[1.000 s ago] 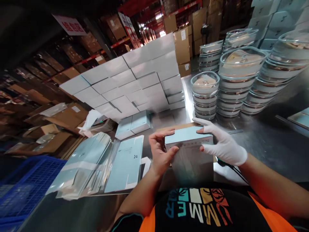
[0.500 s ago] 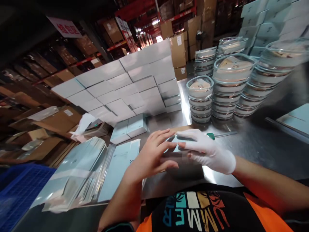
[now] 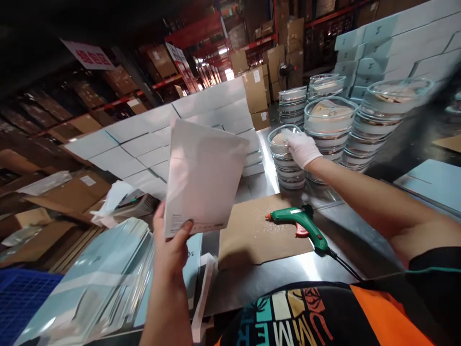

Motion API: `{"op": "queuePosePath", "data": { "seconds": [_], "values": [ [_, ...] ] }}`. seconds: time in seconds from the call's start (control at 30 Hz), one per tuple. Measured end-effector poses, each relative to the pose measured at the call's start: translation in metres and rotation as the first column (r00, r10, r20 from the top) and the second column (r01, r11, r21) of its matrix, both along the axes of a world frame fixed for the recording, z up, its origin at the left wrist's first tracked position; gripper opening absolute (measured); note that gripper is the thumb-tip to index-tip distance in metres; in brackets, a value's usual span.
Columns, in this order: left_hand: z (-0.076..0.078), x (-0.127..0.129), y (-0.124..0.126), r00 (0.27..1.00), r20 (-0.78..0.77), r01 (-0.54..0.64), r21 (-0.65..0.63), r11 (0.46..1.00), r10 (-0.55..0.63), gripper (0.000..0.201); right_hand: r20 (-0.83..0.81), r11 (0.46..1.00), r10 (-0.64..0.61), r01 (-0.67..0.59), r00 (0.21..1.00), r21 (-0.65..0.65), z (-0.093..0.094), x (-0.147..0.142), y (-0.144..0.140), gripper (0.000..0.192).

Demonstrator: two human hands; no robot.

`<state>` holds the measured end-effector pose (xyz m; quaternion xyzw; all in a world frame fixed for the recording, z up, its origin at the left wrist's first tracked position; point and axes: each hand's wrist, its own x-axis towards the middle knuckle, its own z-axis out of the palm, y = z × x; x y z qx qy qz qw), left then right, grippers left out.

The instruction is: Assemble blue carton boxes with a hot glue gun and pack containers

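My left hand (image 3: pixel 173 247) grips a white carton (image 3: pixel 205 178) by its lower left corner and holds it raised, its pale face with small print turned toward me. The thumb lies on the front; the other fingers are hidden behind it. My right hand (image 3: pixel 301 148), in a white glove, reaches to the nearest stack of round glass dishes (image 3: pixel 288 163). Its fingers are closed over the rim of the top glass dish (image 3: pixel 275 140), which has a tan insert inside. Below, a green hot glue gun (image 3: pixel 300 218) lies on a cardboard sheet (image 3: pixel 248 240).
Flat light-blue cartons (image 3: pixel 97 259) are piled at the left, beside a blue crate (image 3: pixel 27 298). A wall of white boxes (image 3: pixel 144 134) stands behind. More glass dish stacks (image 3: pixel 331 125) rise at right, near light-blue cartons (image 3: pixel 432 178). The glue gun's cord (image 3: pixel 345 266) runs toward me.
My hands were together low over the cardboard sheet. Now my left hand has lifted the carton up and left, and my right hand has moved to the glass dishes, uncovering the glue gun.
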<state>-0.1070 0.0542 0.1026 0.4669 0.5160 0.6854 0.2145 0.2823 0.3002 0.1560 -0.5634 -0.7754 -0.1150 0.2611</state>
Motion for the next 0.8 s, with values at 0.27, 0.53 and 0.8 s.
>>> {"op": "queuePosePath", "data": {
  "seconds": [0.27, 0.53, 0.8],
  "values": [
    [-0.061, 0.025, 0.011, 0.987, 0.162, 0.025, -0.244, 0.970, 0.015, 0.104, -0.146, 0.978, -0.057, 0.084, 0.988, 0.191, 0.060, 0.004, -0.035, 0.026],
    [-0.105, 0.053, 0.007, 0.955, 0.139, 0.294, -0.348, 0.890, -0.261, 0.100, -0.376, 0.744, 0.604, -0.667, 0.703, -0.052, 0.083, 0.003, -0.163, 0.026],
    [-0.167, 0.087, -0.003, 0.865, -0.217, 0.374, -0.324, 0.869, -0.453, 0.076, -0.459, 0.758, 0.587, -0.652, 0.667, 0.023, 0.000, -0.008, -0.201, 0.036]
  ]
}}
